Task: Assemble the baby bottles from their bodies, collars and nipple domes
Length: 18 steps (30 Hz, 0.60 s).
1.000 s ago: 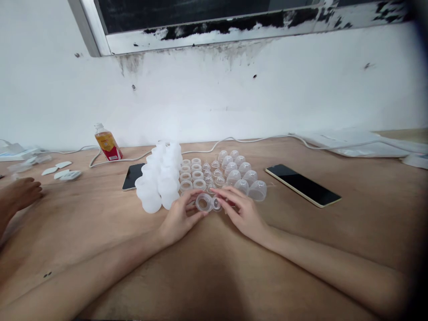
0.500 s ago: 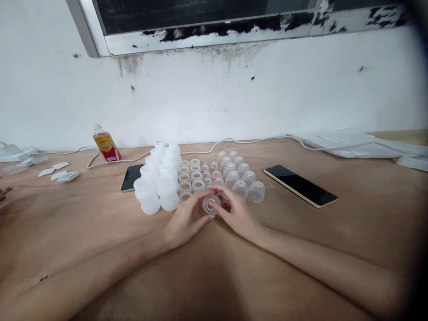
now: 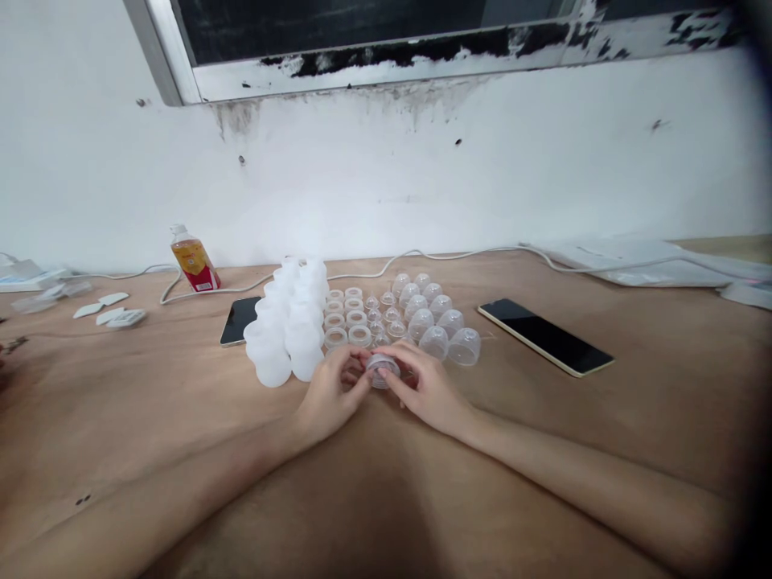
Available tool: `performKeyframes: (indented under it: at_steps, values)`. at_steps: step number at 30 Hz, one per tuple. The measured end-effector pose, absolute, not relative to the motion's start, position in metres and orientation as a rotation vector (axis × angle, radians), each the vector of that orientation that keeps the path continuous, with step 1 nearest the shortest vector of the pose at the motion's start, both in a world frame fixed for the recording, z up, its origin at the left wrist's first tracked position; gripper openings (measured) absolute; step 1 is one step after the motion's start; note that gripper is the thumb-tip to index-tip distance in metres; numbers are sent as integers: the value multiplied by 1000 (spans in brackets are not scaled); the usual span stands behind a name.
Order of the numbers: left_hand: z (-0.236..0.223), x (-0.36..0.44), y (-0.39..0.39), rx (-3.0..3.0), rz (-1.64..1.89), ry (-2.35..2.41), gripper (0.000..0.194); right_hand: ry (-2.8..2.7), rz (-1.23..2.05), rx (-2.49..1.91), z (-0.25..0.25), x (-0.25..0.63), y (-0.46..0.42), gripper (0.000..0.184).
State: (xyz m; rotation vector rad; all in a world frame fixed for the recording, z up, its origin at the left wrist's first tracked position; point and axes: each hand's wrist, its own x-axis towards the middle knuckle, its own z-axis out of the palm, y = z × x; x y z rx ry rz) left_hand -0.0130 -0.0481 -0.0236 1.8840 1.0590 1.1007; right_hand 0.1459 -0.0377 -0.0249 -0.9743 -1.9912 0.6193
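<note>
My left hand and my right hand meet over a small clear plastic ring piece and pinch it between their fingertips just above the wooden table. Directly behind the hands lie rows of clear rings, small clear cones and clear domes. Two rows of white frosted cups stand to the left of them.
A black phone lies to the right, another phone left of the cups. A small bottle with a red-yellow label stands at the back left. White cables run along the wall. Small white parts lie far left.
The two clear pieces held side by side a second ago are now pressed together into one between my fingertips. Another person's hand at the far left has withdrawn out of view.
</note>
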Motion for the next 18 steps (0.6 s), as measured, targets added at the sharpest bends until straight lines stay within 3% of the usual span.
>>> performKeyframes:
  at_steps: [18]
  values:
    - [-34, -8, -39, 1734, 1061, 1122, 10, -2101, 497, -1041, -28, 145, -34, 23]
